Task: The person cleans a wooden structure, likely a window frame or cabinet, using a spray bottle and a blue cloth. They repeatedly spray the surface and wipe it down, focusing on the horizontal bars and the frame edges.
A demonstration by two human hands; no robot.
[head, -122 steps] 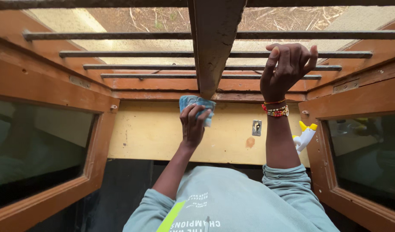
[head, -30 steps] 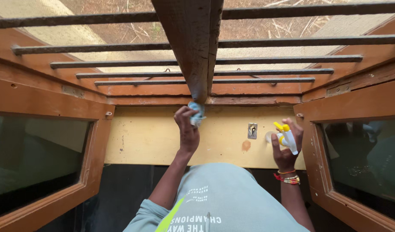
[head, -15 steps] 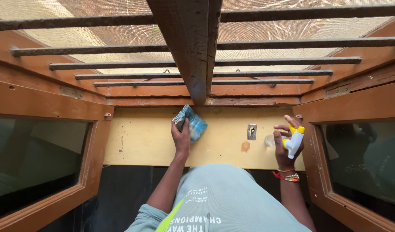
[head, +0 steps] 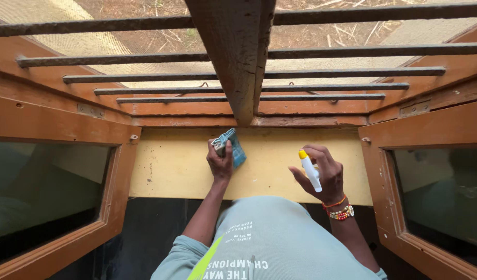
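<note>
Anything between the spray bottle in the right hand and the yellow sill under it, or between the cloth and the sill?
Nothing visible. The right hand holds the spray bottle over a bare stretch of the yellow sill. The left hand grips the blue cloth at the sill; whether it touches is unclear. The central wooden post sits farther back.

1. Spray bottle (head: 311, 171): the only package in view. White, slim body with a yellow nozzle tip, tilted, gripped in the right hand (head: 324, 176) above the yellow sill (head: 171, 171), right of centre.
2. No labels, signs or screens to be seen.
</note>
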